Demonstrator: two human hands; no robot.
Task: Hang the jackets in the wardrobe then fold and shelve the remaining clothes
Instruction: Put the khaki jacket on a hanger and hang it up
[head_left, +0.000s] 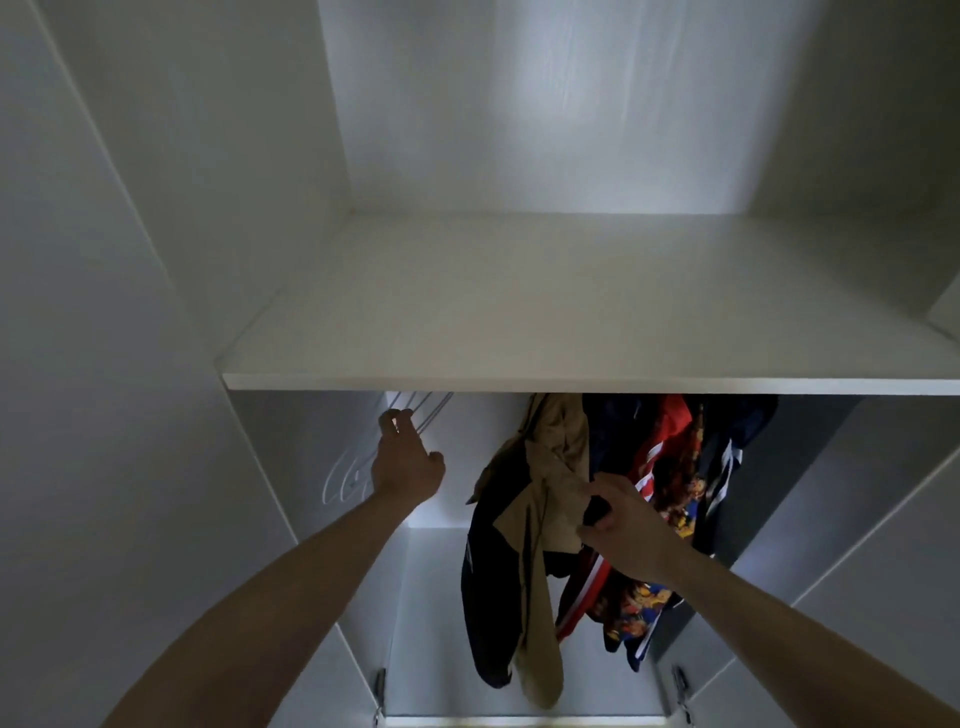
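Inside the white wardrobe, several jackets hang below the shelf (571, 384): a beige and navy jacket (524, 525), then a red jacket with white stripes (670, 436), a colourful patterned garment (680, 499) and a dark one at the right. My left hand (402, 457) reaches up at the left and curls its fingers round the wires of white empty hangers (415, 410). My right hand (618, 525) pinches a dark fold of the beige and navy jacket. The hanging rail is hidden by the shelf.
The white shelf spans the wardrobe above the clothes, with an open compartment over it. White side walls (291, 467) close in on both sides. Door hinges (381, 686) sit low at left and right.
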